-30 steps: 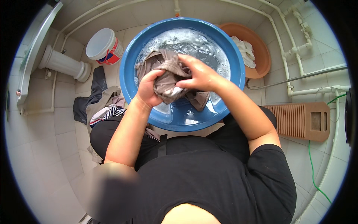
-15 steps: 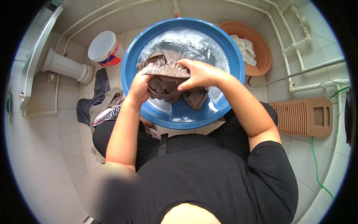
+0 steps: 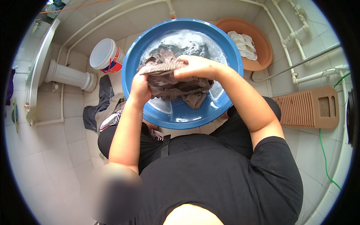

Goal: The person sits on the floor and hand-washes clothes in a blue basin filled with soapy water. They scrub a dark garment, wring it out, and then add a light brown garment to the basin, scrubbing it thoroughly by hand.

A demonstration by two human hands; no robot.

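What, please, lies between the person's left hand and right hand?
The head view shows a bunched brown garment between the left hand and right hand, over the blue tub.

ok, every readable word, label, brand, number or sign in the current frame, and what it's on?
No text can be read.
White bucket: red-and-blue patch on its side; any print there is too small and blurred to read.
Brown garment in the hands, blue tub, brown washboard: no lettering that I can make out.
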